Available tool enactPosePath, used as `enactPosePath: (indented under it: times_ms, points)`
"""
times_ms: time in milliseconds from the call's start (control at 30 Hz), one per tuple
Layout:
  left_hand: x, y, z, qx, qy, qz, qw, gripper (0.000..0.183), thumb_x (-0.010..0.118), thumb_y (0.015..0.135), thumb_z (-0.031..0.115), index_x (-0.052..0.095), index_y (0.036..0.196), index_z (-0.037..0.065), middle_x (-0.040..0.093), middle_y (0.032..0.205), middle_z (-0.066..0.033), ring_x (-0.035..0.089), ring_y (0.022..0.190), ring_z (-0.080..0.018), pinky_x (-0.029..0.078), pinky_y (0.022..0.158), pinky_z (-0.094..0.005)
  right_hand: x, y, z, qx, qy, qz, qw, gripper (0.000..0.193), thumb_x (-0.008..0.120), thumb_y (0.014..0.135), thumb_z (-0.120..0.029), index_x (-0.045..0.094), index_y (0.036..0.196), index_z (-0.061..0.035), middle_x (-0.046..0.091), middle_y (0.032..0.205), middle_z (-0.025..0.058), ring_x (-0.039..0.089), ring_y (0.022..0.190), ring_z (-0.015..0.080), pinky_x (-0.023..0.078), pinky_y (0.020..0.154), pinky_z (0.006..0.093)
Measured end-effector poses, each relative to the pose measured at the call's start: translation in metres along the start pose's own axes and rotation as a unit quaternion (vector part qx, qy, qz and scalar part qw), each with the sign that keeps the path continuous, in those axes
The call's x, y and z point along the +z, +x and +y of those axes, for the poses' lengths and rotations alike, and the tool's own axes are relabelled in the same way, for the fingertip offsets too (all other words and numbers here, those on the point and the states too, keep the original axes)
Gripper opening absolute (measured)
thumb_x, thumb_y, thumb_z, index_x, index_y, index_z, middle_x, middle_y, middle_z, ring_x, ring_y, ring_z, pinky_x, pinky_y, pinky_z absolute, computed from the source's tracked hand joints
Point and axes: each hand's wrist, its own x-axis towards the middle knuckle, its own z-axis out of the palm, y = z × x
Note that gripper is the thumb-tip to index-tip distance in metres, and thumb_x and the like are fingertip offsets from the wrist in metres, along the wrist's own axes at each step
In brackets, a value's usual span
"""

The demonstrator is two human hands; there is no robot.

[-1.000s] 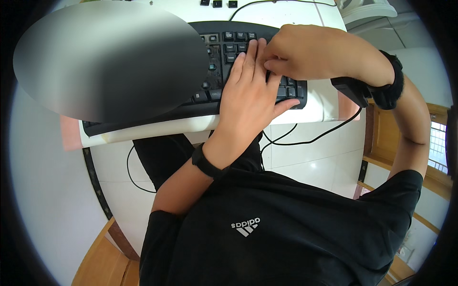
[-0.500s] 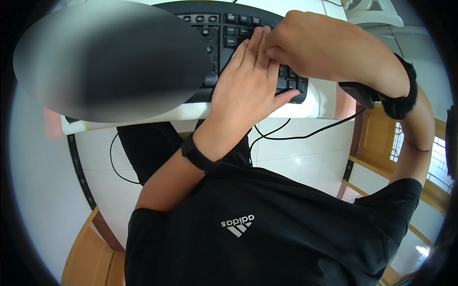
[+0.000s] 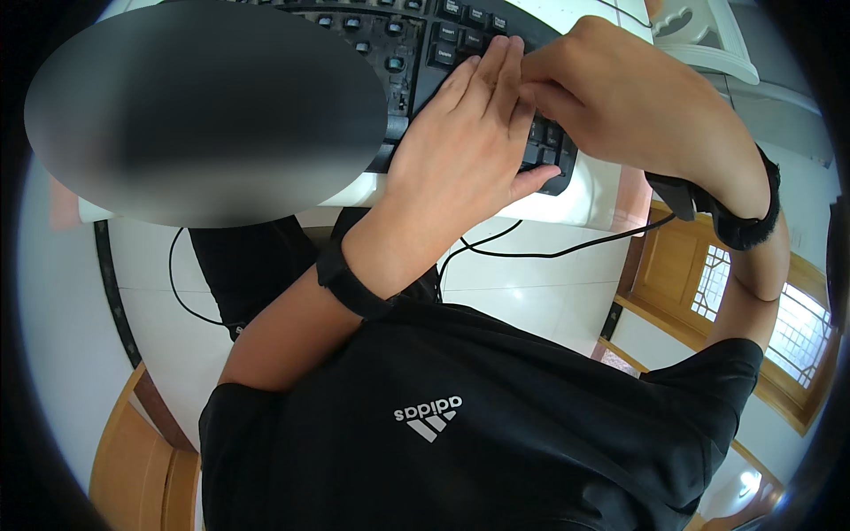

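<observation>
A black keyboard (image 3: 421,84) lies on a white table; several key positions on its visible left part are bare of caps, showing the small mounts. My left hand (image 3: 460,146) rests flat across its right part, fingers stretched out and thumb apart, covering many keys. My right hand (image 3: 611,102) is closed, thumb and fingers bent together, right beside the left fingertips over the keyboard. Whatever it pinches, if anything, is hidden behind the fingers. A black band (image 3: 350,281) circles my left wrist, and a strapped black device (image 3: 670,193) sits at my right wrist.
A blurred grey oval hides the keyboard's left side. The white table edge (image 3: 602,193) runs in front of my body. Black cables (image 3: 549,256) hang below it. A white openwork piece of furniture (image 3: 713,40) stands at the far right, a wooden door (image 3: 677,252) nearer.
The whole view has shifted and turned slightly, showing more bare key mounts beside the oval. Both hands keep nearly the same pose and place on the keyboard.
</observation>
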Motion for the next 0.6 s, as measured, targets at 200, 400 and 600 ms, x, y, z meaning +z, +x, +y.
enactPosePath:
  times_ms: [200, 400, 600]
  points:
    - [0.0, 0.003, 0.001, 0.014, -0.032, 0.0, 0.999, 0.07, 0.069, 0.086, 0.052, 0.053, 0.128, -0.001, 0.05, 0.139, -0.0319, 0.046, 0.136, -0.0393, 0.037, 0.114, -0.0447, -0.074, 0.013, -0.052, 0.203, 0.001, -0.223, 0.954, 0.028, 0.055, 0.089, -0.015, 0.065, 0.071, 0.0036, 0.064, 0.064, 0.0204, 0.065, 0.062, 0.0357, 0.052, 0.061, 0.0417]
    - [-0.003, 0.006, 0.003, -0.007, -0.032, -0.009, 0.999, 0.068, 0.073, 0.084, 0.051, 0.06, 0.126, 0.0, 0.049, 0.139, -0.027, 0.046, 0.136, -0.0391, 0.038, 0.114, -0.0468, -0.017, -0.005, 0.0, 0.005, 0.015, 0.004, 1.0, 0.019, 0.062, 0.091, -0.011, 0.071, 0.087, 0.005, 0.062, 0.064, 0.0176, 0.057, 0.051, 0.0287, 0.047, 0.055, 0.0352]
    - [-0.007, 0.011, 0.01, -0.034, -0.033, -0.016, 0.999, 0.056, 0.07, 0.088, 0.047, 0.063, 0.128, 0.009, 0.039, 0.149, -0.0318, 0.038, 0.142, -0.0428, 0.036, 0.115, -0.048, -0.003, -0.011, 0.016, 0.043, 0.131, 0.004, 0.991, 0.02, 0.061, 0.092, -0.012, 0.067, 0.086, 0.0064, 0.06, 0.064, 0.0171, 0.05, 0.052, 0.026, 0.043, 0.054, 0.0335]
